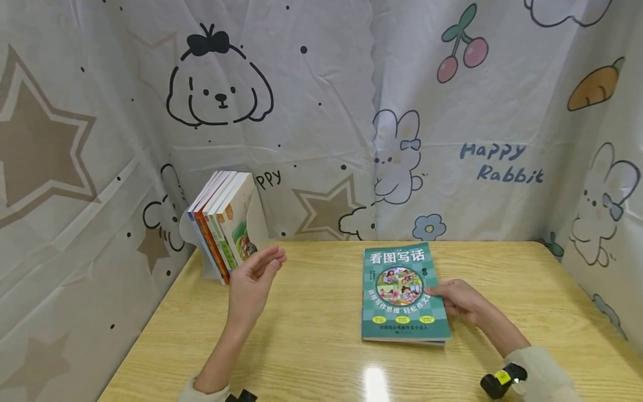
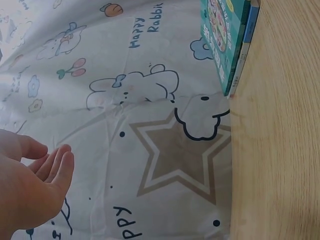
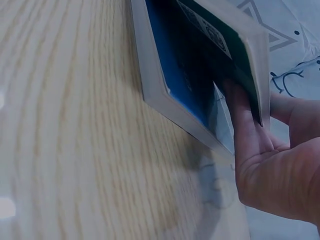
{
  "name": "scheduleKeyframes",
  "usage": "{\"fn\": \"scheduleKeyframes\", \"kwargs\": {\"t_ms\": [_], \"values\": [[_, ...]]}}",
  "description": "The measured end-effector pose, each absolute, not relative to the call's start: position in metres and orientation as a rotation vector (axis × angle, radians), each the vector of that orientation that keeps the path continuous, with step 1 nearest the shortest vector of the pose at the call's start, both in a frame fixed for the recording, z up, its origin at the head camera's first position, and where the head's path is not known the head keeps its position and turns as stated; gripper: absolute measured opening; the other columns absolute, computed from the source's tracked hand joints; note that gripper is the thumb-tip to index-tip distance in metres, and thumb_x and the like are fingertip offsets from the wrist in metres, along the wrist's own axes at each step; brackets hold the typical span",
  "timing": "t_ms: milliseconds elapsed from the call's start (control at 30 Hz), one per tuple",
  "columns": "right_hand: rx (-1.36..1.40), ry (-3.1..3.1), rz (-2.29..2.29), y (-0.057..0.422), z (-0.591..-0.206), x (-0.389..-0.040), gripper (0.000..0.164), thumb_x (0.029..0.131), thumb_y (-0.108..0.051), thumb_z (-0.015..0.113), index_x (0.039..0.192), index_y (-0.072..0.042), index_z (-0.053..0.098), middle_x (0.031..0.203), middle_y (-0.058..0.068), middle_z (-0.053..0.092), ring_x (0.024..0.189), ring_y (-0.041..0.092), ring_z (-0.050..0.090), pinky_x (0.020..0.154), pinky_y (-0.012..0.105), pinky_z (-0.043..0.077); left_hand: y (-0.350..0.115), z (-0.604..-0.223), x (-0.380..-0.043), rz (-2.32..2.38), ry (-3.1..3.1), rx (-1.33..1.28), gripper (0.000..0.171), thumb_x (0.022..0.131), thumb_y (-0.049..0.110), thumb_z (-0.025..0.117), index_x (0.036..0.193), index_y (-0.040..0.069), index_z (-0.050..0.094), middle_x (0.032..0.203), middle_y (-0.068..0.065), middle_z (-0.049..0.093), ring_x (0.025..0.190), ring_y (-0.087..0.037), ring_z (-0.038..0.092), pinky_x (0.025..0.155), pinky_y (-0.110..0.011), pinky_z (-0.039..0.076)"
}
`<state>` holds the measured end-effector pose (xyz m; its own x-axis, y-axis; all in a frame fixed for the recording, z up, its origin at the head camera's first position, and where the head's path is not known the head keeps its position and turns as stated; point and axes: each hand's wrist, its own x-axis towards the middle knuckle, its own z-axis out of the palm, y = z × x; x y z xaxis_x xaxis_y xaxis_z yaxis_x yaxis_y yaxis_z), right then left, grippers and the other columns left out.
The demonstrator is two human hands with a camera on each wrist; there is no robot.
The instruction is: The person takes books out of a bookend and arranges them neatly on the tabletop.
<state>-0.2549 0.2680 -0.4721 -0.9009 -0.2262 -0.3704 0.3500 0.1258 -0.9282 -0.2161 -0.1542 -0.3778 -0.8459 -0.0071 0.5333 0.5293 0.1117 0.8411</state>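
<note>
A green picture-writing book [image 1: 400, 310] lies on the right half of the table, tilted up a little along its right side. My right hand [image 1: 464, 301] pinches that right edge, thumb on the cover and fingers underneath. In the right wrist view a gap shows between the green book and a blue-covered book [image 3: 175, 70] beneath it, with the fingers reaching into the gap. My left hand [image 1: 253, 287] is raised over the table with loosely bent fingers and nothing in them, in front of the row of upright books [image 1: 226, 220].
White bookends [image 1: 259, 220] flank the upright books at the back left. The wooden table [image 1: 311, 357] ends at a printed cloth curtain [image 1: 321, 111], which hangs behind it and along both sides.
</note>
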Motion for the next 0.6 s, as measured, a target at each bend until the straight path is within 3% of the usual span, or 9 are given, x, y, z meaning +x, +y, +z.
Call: {"fn": "scheduleKeyframes", "kwargs": {"t_ms": [100,333,600], "values": [[0.105,1.977,-1.833,0.269,-0.473,-0.255,0.036,0.089,-0.024,0.061,0.106,0.008,0.062,0.091,0.014,0.068,0.073,0.017,0.067,0.059,0.024,0.052,-0.155,-0.38,-0.217,-1.785,-1.981,-0.525,0.028,0.091,0.003,0.057,0.118,-0.004,0.057,0.11,-0.017,0.062,0.098,-0.022,0.062,0.082,-0.028,0.048],[0.155,2.031,-1.784,0.266,-0.474,-0.255,0.033,0.088,-0.024,0.064,0.099,0.007,0.066,0.084,0.013,0.069,0.055,0.009,0.058,0.049,0.019,0.045,-0.156,-0.382,-0.216,-1.785,-1.994,-0.517,0.029,0.091,0.005,0.057,0.118,-0.004,0.057,0.11,-0.018,0.062,0.098,-0.022,0.061,0.082,-0.028,0.048],[0.25,2.147,-1.725,0.258,-0.474,-0.256,0.037,0.085,-0.021,0.066,0.102,0.011,0.062,0.085,0.017,0.068,0.074,0.027,0.067,0.063,0.036,0.054,-0.156,-0.377,-0.213,-1.814,-1.998,-0.486,0.028,0.09,0.0,0.056,0.117,-0.005,0.057,0.11,-0.02,0.061,0.098,-0.027,0.061,0.082,-0.028,0.048]]}}
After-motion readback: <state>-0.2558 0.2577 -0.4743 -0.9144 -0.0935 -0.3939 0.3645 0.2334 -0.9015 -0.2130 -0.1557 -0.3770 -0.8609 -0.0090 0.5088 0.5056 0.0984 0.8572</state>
